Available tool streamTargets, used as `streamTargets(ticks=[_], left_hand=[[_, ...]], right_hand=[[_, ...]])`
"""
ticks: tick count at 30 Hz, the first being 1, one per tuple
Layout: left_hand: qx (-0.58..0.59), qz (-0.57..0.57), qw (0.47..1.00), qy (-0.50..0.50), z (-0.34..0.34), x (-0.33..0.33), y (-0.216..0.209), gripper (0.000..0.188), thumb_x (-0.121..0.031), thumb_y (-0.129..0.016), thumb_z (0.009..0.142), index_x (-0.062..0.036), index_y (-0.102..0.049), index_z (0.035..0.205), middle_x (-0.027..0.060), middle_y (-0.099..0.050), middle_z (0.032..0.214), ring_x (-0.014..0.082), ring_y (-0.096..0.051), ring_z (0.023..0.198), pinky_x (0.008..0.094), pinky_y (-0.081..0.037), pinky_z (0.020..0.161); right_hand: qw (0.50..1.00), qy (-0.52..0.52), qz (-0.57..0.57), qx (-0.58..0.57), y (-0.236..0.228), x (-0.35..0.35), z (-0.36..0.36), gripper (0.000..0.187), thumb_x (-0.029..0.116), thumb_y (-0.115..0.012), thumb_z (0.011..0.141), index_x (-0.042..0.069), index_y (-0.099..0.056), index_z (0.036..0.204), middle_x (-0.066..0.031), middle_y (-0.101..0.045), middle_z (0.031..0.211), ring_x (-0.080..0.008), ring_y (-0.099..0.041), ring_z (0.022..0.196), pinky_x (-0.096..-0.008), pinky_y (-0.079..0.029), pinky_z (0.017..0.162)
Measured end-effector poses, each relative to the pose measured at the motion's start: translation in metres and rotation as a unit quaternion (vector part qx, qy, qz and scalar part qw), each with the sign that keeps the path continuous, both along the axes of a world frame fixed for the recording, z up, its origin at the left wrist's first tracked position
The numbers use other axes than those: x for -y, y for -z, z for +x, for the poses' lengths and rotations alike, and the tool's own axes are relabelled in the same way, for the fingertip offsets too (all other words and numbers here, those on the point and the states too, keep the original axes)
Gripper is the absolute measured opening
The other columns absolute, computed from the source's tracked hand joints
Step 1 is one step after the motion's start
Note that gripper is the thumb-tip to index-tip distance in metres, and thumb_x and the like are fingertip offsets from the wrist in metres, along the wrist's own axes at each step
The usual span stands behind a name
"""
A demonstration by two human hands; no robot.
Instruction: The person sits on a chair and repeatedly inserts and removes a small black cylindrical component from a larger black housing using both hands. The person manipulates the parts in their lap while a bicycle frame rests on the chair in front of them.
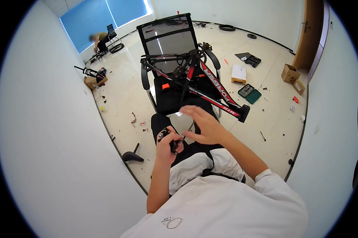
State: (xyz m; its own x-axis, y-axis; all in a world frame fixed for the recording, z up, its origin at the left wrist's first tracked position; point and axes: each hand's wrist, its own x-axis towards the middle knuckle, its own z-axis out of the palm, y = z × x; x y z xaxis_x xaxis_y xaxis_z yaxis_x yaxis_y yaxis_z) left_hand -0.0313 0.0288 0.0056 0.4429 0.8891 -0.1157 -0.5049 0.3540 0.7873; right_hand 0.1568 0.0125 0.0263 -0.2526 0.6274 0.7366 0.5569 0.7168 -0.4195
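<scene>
My left hand (167, 147) is closed around a small black mechanical part (173, 144), perhaps a bicycle component; fingers cover much of it. Just to its right, my right hand (204, 126) is open, its fingers stretched out and the thumb apart from them. A thin dark rod (191, 127) shows between the two hands; whether it belongs to the part I cannot tell. In front of my knees, a red, black and white bicycle frame (216, 85) lies across a black mesh office chair (169, 39). An orange-red object (165, 86) rests on the seat beside the frame.
A bicycle saddle (132, 156) lies on the floor at left. Right of the chair are an open green tool case (250, 93), a yellow-and-white box (239, 74), a black case (252, 60) and cardboard boxes (290, 74). Another person (101, 41) works at far left.
</scene>
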Motion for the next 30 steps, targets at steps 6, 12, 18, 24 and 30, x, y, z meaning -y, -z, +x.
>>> streamTargets(ticks=[6, 12, 18, 24, 30], left_hand=[[0.085, -0.019, 0.996, -0.019, 0.003, 0.0, 0.003, 0.014, -0.003, -0.047, 0.079, -0.0125, -0.038, 0.076, 0.0065, -0.045, 0.053, 0.0161, -0.035, 0.036, 0.0298, -0.029, 0.038], [-0.01, 0.065, 0.97, -0.234, 0.006, -0.005, 0.011, 0.018, 0.004, -0.054, 0.075, -0.0073, -0.041, 0.071, 0.0067, -0.046, 0.056, 0.0158, -0.044, 0.039, 0.0275, -0.033, 0.035], [-0.014, 0.096, 0.968, -0.231, 0.004, -0.009, 0.017, 0.019, 0.001, -0.055, 0.078, -0.0086, -0.04, 0.071, 0.0076, -0.048, 0.059, 0.0156, -0.043, 0.039, 0.028, -0.034, 0.036], [0.08, 0.036, 0.992, -0.094, 0.002, -0.004, -0.005, 0.029, -0.033, -0.05, 0.09, -0.0082, -0.046, 0.076, 0.0104, -0.053, 0.069, 0.0204, -0.048, 0.052, 0.0316, -0.042, 0.051], [0.184, -0.169, 0.943, -0.221, 0.027, 0.007, 0.003, 0.025, -0.031, -0.058, 0.09, -0.008, -0.05, 0.084, 0.0076, -0.054, 0.074, 0.0198, -0.053, 0.061, 0.0312, -0.043, 0.05]], right_hand=[[0.996, -0.002, -0.071, 0.052, 0.034, 0.006, -0.001, 0.029, 0.03, -0.056, 0.093, 0.003, -0.06, 0.085, -0.0103, -0.061, 0.075, -0.0289, -0.06, 0.075, -0.0376, -0.045, 0.068], [0.925, -0.056, -0.358, -0.116, 0.055, 0.026, -0.036, 0.053, 0.038, -0.041, 0.101, 0.001, -0.058, 0.067, -0.0073, -0.056, 0.051, -0.0206, -0.056, 0.045, -0.0318, -0.044, 0.046], [0.836, -0.071, -0.524, -0.149, 0.024, 0.038, -0.034, 0.055, 0.037, -0.038, 0.101, 0.001, -0.061, 0.068, -0.0049, -0.056, 0.051, -0.0115, -0.054, 0.043, -0.026, -0.043, 0.043], [0.937, -0.045, -0.343, -0.056, 0.024, 0.037, -0.024, 0.047, 0.032, -0.043, 0.1, -0.002, -0.062, 0.074, -0.0121, -0.056, 0.056, -0.0231, -0.059, 0.053, -0.0331, -0.046, 0.053], [0.961, -0.01, -0.264, -0.082, 0.031, 0.033, -0.022, 0.033, 0.022, -0.046, 0.098, -0.003, -0.065, 0.086, -0.0167, -0.063, 0.069, -0.0303, -0.062, 0.063, -0.0349, -0.048, 0.06]])
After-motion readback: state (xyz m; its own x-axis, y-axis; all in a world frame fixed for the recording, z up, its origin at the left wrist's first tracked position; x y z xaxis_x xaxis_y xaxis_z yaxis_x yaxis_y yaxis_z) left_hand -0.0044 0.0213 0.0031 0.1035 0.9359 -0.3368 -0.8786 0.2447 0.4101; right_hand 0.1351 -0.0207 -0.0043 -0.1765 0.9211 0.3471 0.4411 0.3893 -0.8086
